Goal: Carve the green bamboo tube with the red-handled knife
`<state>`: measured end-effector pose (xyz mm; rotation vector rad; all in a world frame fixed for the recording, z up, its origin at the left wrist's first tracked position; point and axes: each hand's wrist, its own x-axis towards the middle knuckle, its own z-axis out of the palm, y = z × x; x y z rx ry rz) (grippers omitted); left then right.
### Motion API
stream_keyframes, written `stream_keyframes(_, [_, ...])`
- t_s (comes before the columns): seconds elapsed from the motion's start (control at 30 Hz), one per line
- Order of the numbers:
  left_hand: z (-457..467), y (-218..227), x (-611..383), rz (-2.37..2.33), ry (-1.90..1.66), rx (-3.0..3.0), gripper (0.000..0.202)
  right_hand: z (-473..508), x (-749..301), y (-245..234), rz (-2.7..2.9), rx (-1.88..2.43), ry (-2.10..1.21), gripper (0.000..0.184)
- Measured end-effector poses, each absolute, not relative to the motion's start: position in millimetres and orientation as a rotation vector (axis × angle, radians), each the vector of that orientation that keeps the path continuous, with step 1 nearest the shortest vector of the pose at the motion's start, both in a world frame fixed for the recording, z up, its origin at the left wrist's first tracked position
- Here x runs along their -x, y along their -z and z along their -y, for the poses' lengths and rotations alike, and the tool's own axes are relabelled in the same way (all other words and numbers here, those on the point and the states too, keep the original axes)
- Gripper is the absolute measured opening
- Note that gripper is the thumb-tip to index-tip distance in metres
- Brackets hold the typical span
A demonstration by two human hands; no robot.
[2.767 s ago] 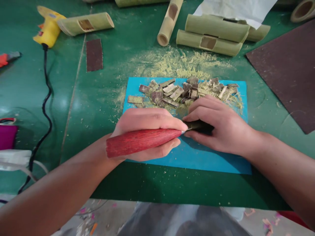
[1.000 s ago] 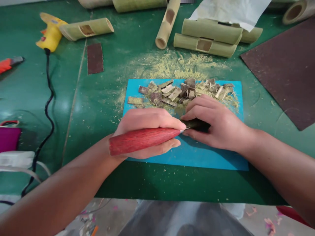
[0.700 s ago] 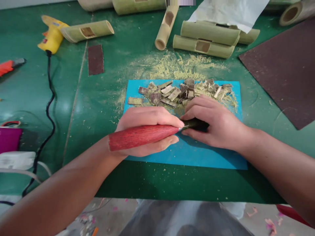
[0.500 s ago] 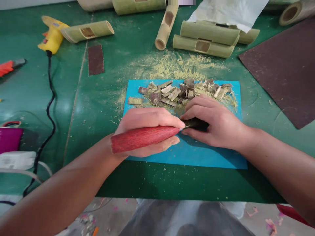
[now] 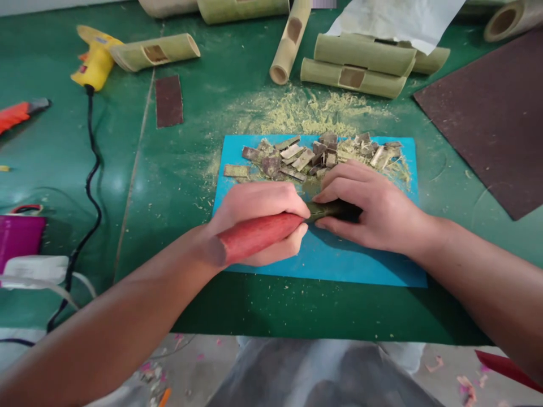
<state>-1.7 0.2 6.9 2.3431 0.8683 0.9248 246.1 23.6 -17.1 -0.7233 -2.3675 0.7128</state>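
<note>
My left hand (image 5: 265,200) is closed around the red wooden handle of a carving knife (image 5: 258,237). Its narrow metal end is mostly hidden at the fingertips, where it meets a dark green bamboo piece (image 5: 322,211). That piece is pinched between the thumb and fingers of my right hand (image 5: 375,209), with part of it hidden under the palm. Both hands are over a blue sheet (image 5: 369,265). Just beyond them, small sandpaper and bamboo scraps (image 5: 301,158) lie heaped with shavings on the sheet.
Bamboo tubes with cut windows (image 5: 352,78) lie at the back, some under white paper (image 5: 394,22). A yellow hot glue gun (image 5: 98,62) and its black cord are at left, near an orange cutter (image 5: 21,115). Brown sandpaper (image 5: 496,118) covers the right; a small strip (image 5: 168,102) lies left.
The knife handle has tilted, its butt end now turned toward me and slightly right. My left fingers have curled in closer, and more of the bamboo piece shows. My right hand stays nearly still.
</note>
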Motion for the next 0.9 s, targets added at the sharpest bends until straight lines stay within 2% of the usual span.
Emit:
stream_keyframes(0.33, [-5.8, -2.2, 10.0, -0.765, -1.257, -2.139, 0.011, -24.6, -246.5, 18.7, 2.350, 0.723, -0.725, 0.011])
stream_keyframes(0.9, [-1.3, -5.3, 7.2, -0.797, -1.154, -2.173, 0.015, -23.1, -247.0, 15.2, 2.393, 0.784, -0.757, 0.012])
